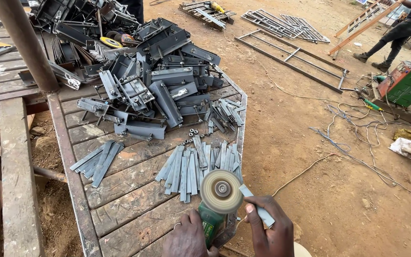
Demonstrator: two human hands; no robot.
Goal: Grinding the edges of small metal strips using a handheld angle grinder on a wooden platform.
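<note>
- The right hand [269, 233], at the bottom of the frame right of centre, has its grip closed around a short flat metal strip [258, 209], whose upper end touches the edge of the grinder's disc.
- The left hand [189, 238], at the bottom centre, has its grip wrapped around the green body of an angle grinder [210, 226]; a ring shows on one finger.
- The grinder's round wire-brush disc [221, 190] faces the camera, just above both hands.
- Just above the disc, a row of similar flat metal strips [196, 166] lies fanned out on the wooden plank table [124, 209].
- A smaller bundle of strips [96, 162] lies to the left of centre, well apart from the row.
- Small nuts [193, 132] are scattered between the row and a heap of grey metal brackets [153, 76] filling the upper left of the frame.
- A rusty pipe post [27, 43] rises at the upper left.
- On the dirt ground to the right lie tangled cables [357, 138] and welded metal frames [291, 52].
- In the upper right corner, another person's legs [391, 40] stand near a green machine [405, 85].
</note>
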